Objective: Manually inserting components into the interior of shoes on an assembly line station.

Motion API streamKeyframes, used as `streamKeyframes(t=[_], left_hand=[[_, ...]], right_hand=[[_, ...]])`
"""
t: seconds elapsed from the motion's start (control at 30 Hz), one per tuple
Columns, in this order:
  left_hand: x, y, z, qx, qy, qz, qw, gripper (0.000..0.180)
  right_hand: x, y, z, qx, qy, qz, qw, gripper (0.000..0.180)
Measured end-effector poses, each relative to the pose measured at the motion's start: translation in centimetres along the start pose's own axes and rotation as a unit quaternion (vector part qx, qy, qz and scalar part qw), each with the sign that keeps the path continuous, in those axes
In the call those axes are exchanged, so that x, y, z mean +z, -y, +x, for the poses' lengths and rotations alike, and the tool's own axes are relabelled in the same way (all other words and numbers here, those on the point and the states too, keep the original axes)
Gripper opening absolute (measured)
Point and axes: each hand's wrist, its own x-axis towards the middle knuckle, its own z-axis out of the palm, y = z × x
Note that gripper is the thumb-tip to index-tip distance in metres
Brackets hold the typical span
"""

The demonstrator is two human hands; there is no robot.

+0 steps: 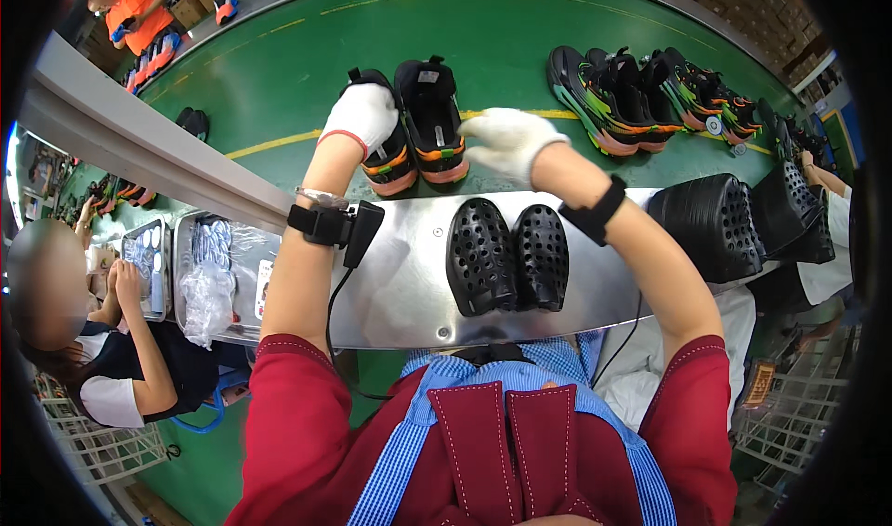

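Note:
Two black sneakers with orange trim and salmon soles stand side by side beyond the metal bench. My left hand (364, 117), in a white glove, is closed over the upper of the left sneaker (390, 168); its fingertips are hidden. To the right of the other sneaker (433, 117), my right hand (509, 142) hovers, gloved, its fingers stretched out and nothing in them. On the bench in front of me lie two black foot-shaped plastic forms full of round holes, a left form (480, 256) and a right form (541, 258).
More sneakers (613, 103) line up at far right. Stacked black perforated forms (711, 227) occupy the right end of the steel bench (400, 284). Trays (251, 275) with plastic bags sit left, below a slanting pale beam (167, 145). A co-worker (130, 368) sits left.

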Motion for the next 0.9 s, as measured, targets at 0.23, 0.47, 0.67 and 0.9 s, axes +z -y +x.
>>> streamKeyframes(t=[0.23,0.47,0.67,0.9], left_hand=[[8.7,2.8,3.5,0.010,0.206,0.103,0.973,0.025],[7.3,-5.1,3.3,0.112,0.193,0.057,0.973,0.027],[9.7,-8.6,6.6,0.234,0.256,0.151,0.926,0.023],[17.6,-2.3,8.9,0.279,0.314,0.234,0.877,0.031]], right_hand=[[4.0,0.5,3.3,-0.100,0.047,-0.149,0.983,0.028],[0.2,-3.4,-1.6,-0.016,0.114,-0.208,0.971,0.020],[-3.9,-4.7,-4.4,0.098,0.138,-0.099,0.981,0.034],[-0.1,-5.9,1.8,0.056,0.234,-0.112,0.964,0.030]])
